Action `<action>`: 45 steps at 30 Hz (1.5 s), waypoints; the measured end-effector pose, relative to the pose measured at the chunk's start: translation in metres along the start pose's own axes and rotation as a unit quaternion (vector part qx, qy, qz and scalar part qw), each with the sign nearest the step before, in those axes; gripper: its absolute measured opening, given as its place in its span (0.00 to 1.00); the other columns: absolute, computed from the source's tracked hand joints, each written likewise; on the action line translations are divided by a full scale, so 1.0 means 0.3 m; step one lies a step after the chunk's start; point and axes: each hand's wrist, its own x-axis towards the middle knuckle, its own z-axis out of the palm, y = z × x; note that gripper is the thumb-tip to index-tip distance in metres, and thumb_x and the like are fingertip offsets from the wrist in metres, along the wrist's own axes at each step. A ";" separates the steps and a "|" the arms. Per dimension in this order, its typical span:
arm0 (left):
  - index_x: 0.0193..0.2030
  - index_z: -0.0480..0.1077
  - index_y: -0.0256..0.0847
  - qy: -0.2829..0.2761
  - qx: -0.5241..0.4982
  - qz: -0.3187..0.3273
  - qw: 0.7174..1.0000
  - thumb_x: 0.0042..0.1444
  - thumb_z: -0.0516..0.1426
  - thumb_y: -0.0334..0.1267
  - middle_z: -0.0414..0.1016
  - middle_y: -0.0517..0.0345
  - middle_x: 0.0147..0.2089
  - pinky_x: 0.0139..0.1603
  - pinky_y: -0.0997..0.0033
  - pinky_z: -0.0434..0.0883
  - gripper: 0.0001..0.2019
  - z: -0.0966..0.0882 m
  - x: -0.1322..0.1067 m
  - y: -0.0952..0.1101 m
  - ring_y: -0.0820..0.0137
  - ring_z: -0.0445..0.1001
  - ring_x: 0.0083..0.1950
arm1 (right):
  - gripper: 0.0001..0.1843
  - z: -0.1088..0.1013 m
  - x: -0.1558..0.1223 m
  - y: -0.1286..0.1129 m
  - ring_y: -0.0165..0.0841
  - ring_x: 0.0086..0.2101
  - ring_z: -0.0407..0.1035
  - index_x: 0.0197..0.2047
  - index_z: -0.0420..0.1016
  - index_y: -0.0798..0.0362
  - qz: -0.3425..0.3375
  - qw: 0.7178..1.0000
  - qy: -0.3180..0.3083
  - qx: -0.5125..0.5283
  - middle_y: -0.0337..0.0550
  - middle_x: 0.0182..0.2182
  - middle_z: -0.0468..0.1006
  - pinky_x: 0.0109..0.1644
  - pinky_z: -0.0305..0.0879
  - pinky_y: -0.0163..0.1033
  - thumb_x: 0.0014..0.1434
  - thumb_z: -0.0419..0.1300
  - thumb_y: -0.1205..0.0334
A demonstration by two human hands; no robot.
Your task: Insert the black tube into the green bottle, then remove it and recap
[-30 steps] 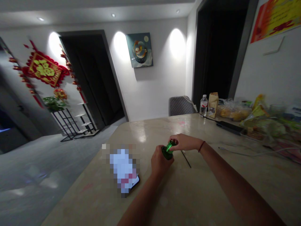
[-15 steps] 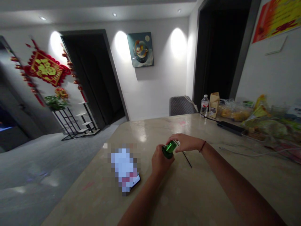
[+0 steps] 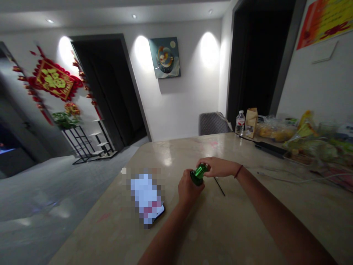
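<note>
My left hand point(image 3: 190, 187) is wrapped around the wider lower part of a small green bottle point(image 3: 199, 171), just above the table. The bottle leans with its narrower end up and to the right. At that end, the fingers of my right hand point(image 3: 216, 166) are closed around it, so its tip is mostly hidden. A thin black stick point(image 3: 220, 186) lies on the table below the right hand. To the left of my hands lies a phone point(image 3: 147, 198) with a lit, blurred screen.
The pale stone table point(image 3: 110, 235) has its left edge beside the floor. Along the right stand a water bottle point(image 3: 240, 124), a paper bag point(image 3: 251, 123), a black power strip point(image 3: 269, 149), a white cable point(image 3: 289, 181) and bagged food point(image 3: 275, 131). A grey chair point(image 3: 213, 124) is behind.
My right fingers have shifted slightly at the bottle's narrow end, and the white part seen there before is now hidden. My left hand stays nearly still around the bottle.
</note>
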 end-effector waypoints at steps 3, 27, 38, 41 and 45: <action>0.42 0.58 0.44 -0.002 -0.003 -0.006 1.000 0.40 0.59 0.40 0.70 0.59 0.38 0.34 0.74 0.61 0.21 -0.002 0.001 0.002 0.69 0.70 0.38 | 0.20 -0.007 0.001 0.000 0.29 0.34 0.65 0.38 0.69 0.55 -0.048 0.999 0.023 0.007 0.41 0.34 0.73 0.38 0.59 0.32 0.40 0.50 0.77; 0.43 0.58 0.44 0.001 -0.020 -0.028 0.999 0.40 0.59 0.44 0.70 0.57 0.39 0.37 0.72 0.63 0.22 -0.012 0.001 0.005 0.67 0.70 0.39 | 0.17 0.077 -0.076 0.469 0.30 0.31 0.63 0.33 0.61 0.56 0.277 0.959 0.056 -0.033 0.41 0.31 0.69 0.30 0.56 0.30 0.37 0.59 0.71; 0.44 0.58 0.44 -0.003 -0.017 -0.031 0.999 0.40 0.59 0.45 0.70 0.58 0.39 0.36 0.73 0.62 0.23 -0.008 0.003 -0.002 0.69 0.70 0.39 | 0.25 0.086 -0.084 0.444 0.35 0.32 0.67 0.43 0.62 0.59 0.341 0.937 -0.027 -0.062 0.48 0.34 0.72 0.29 0.57 0.32 0.37 0.59 0.72; 0.44 0.58 0.44 0.002 -0.016 -0.023 1.000 0.41 0.58 0.45 0.70 0.58 0.39 0.36 0.74 0.62 0.23 -0.004 0.002 -0.006 0.69 0.70 0.39 | 0.24 0.095 -0.067 0.431 0.34 0.34 0.67 0.44 0.63 0.60 0.317 0.945 -0.015 -0.073 0.50 0.35 0.72 0.32 0.58 0.33 0.40 0.59 0.69; 0.44 0.58 0.44 0.000 -0.018 -0.018 1.000 0.41 0.58 0.44 0.70 0.58 0.39 0.36 0.73 0.63 0.23 -0.004 0.001 -0.004 0.69 0.70 0.39 | 0.21 0.095 -0.043 0.423 0.33 0.35 0.67 0.42 0.65 0.58 0.292 0.952 0.034 -0.079 0.49 0.37 0.73 0.35 0.58 0.32 0.41 0.58 0.67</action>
